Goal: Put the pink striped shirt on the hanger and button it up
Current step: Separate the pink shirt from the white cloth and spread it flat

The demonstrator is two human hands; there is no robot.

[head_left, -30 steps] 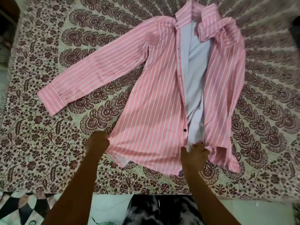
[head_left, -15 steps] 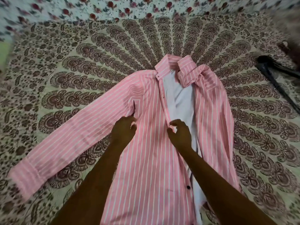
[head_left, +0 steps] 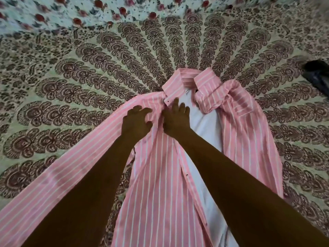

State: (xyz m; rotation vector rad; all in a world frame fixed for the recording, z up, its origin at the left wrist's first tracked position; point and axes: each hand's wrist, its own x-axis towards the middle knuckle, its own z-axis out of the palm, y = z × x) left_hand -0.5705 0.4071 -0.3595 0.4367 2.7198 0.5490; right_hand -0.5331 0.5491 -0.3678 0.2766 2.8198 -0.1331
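shirt [head_left: 156, 175]: lies open, front up, on the bed cover [head_left: 89, 77] | hands: your left hand [head_left: 136, 123] rests on it with fingers spread, your right hand [head_left: 175, 120] presses flat near the collar [head_left: 188, 81] | risk: fabric may bunch if you push unevenly; the dark object [head_left: 318, 75] may be the hanger, I cannot tell.

Only 1 view, from a head-worn camera: it looks forward and steeply down, close over the pink striped shirt [head_left: 160, 175] on the patterned bedspread [head_left: 89, 77], both forearms reaching in from the near edge toward the far collar.
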